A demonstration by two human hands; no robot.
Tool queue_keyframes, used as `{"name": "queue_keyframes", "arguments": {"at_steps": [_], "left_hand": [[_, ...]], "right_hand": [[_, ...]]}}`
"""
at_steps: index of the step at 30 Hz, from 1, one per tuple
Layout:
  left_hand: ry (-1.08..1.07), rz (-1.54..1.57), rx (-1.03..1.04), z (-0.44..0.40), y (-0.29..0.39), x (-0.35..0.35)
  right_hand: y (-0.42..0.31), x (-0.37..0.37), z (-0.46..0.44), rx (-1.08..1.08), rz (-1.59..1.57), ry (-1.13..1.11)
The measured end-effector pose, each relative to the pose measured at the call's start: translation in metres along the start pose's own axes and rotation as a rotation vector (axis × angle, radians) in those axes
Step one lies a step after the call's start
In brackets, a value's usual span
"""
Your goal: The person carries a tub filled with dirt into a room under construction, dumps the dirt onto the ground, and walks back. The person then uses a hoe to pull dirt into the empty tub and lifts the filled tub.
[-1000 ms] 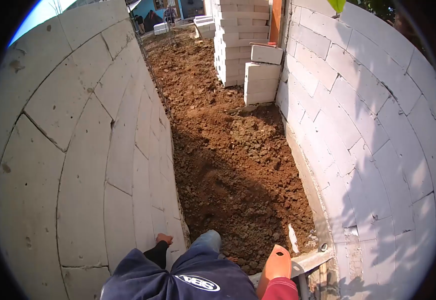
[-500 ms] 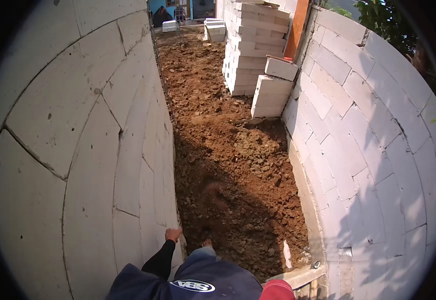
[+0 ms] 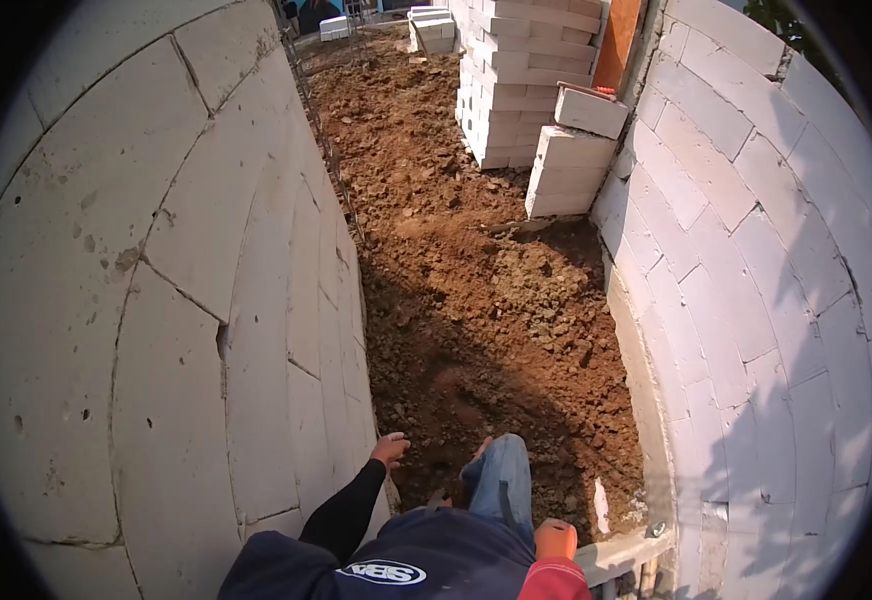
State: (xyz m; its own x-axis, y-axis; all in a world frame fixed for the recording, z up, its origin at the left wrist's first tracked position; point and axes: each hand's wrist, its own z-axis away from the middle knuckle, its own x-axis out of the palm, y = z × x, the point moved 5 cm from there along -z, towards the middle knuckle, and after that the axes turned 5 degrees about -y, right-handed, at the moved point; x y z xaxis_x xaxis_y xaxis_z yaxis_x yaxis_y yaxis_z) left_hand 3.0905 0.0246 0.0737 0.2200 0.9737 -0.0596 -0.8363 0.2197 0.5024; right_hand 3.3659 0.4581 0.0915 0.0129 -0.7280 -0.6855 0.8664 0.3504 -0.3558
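My left hand [image 3: 391, 450], below a black sleeve, is held beside the left block wall [image 3: 186, 340]. Its fingers are loosely bent and apart, with nothing visible in them; whether it touches the wall I cannot tell. My right hand [image 3: 556, 540], coming out of a red sleeve, is in front of my body at the lower edge. Its back faces up and the fingers curl under, so anything inside them is hidden. Close to its right lies a pale concrete ledge [image 3: 611, 558]. My leg in blue jeans [image 3: 503, 475] is bent forward over the brown soil [image 3: 456, 290].
A right block wall [image 3: 736, 260] bounds the strip of lumpy soil. Farther on are a tall stack of white blocks [image 3: 516, 85] and a shorter stack [image 3: 568, 165] against that wall. Steel rebar [image 3: 321, 130] lines the left wall's far end. An orange-brown board [image 3: 618, 45] stands upright.
My left hand has moved forward and away from the left wall. My right hand has come into view, and a jeans-clad leg has swung forward. The view has tilted downward slightly.
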Motion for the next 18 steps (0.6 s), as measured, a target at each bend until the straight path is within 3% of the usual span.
{"name": "queue_keyframes", "arguments": {"at_steps": [5, 9, 10, 14, 18], "left_hand": [[0.152, 0.076, -0.008, -0.024, 0.03, -0.03], [0.24, 0.106, -0.166, -0.043, 0.004, -0.065], [0.24, 0.109, -0.222, -0.035, -0.002, -0.07], [0.295, 0.135, -0.446, -0.007, -0.017, -0.09], [0.389, 0.483, -0.298, 0.015, 0.043, -0.077]], "right_hand": [[-0.021, -0.004, -0.059, 0.041, -0.069, -0.055], [0.027, -0.028, -0.14, 0.142, -0.178, -0.126], [-0.003, -0.048, -0.15, 0.195, -0.021, -0.065], [-0.111, -0.113, -0.206, 0.199, 0.103, 0.07], [-0.226, -0.18, -0.255, 0.078, 0.208, -0.107]]}}
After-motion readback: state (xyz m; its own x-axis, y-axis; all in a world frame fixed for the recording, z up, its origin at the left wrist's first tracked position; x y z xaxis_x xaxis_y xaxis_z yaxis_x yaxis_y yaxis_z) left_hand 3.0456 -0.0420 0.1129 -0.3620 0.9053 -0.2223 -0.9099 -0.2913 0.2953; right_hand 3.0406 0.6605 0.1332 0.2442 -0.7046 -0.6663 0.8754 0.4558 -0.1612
